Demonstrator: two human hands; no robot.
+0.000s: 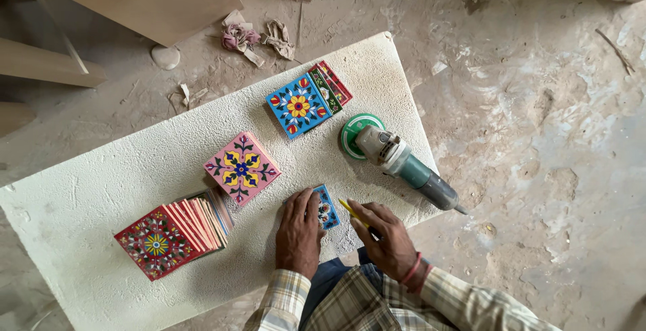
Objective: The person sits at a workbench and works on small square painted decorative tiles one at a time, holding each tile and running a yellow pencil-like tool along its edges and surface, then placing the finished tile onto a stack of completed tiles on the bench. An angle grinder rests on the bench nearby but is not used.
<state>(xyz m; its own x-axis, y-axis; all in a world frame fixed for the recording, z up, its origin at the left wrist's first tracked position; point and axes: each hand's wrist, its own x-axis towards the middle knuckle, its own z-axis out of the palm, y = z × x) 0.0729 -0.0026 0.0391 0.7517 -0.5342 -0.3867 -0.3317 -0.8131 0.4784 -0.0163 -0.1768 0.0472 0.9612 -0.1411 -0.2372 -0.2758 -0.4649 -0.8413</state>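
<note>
1. The blue tile piece [327,206] is a narrow strip with a flower pattern. It lies flat on the white dusty slab [121,190], near the slab's near edge and between the two hands.
2. The left hand [298,233] lies palm down on the slab. Its fingers are spread flat and press on the left part of the tile piece; they are not closed around anything.
3. The right hand [387,237] is just to the right of the tile piece. Its fingers are closed on a yellow pencil [351,211], and the tip of the pencil is at the right edge of the tile piece. I cannot tell if the tip touches it.
4. The person wears a checked shirt, and there is a red thread band [412,269] on the right wrist.
5. An angle grinder [397,159] with a green disc lies on the slab, far and to the right of the hands, well apart from them.
6. A pink flower tile [242,167] lies left and farther than the tile piece.
7. A row of tiles standing on edge, with a red tile [153,243] in front, is at the near left of the slab.
8. A blue tile [296,105] lies at the far side, on top of green and red tiles.
9. Rags [252,38] lie on the dusty floor behind the slab.
</note>
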